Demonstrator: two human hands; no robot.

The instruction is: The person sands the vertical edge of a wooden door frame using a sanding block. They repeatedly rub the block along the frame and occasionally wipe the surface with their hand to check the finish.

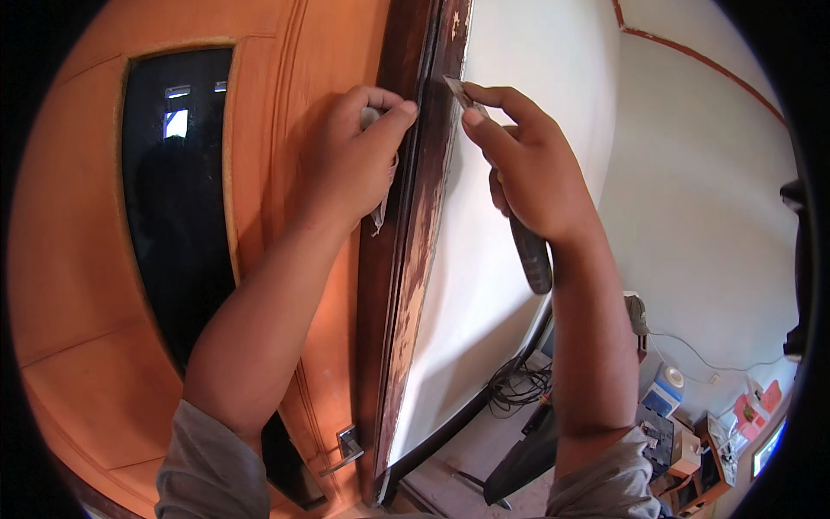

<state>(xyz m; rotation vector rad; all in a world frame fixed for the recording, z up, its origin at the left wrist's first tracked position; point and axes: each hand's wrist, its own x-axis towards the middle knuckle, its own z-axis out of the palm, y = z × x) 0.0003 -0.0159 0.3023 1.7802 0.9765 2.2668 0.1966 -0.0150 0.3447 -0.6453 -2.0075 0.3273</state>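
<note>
My right hand (532, 164) is wrapped round a scraper with a dark handle (532, 259) and a flat metal blade (460, 92). The blade's tip lies against or just by the right edge of the dark brown door frame (393, 285). Bare, lighter wood shows in patches along that edge, where the dark finish is gone. At the frame's left side, my left hand (359, 156) is closed, thumb and forefinger close to the frame. A thin greyish folded piece (379, 214) sticks out below its palm; its kind is unclear.
An orange wooden door (78, 259) with a dark glass panel (177, 208) and a metal handle (347, 445) stands left. A white wall (510, 52) meets the frame. Lower right are coiled black cable (519, 385), a blue-and-white container (664, 391) and boxes (686, 448).
</note>
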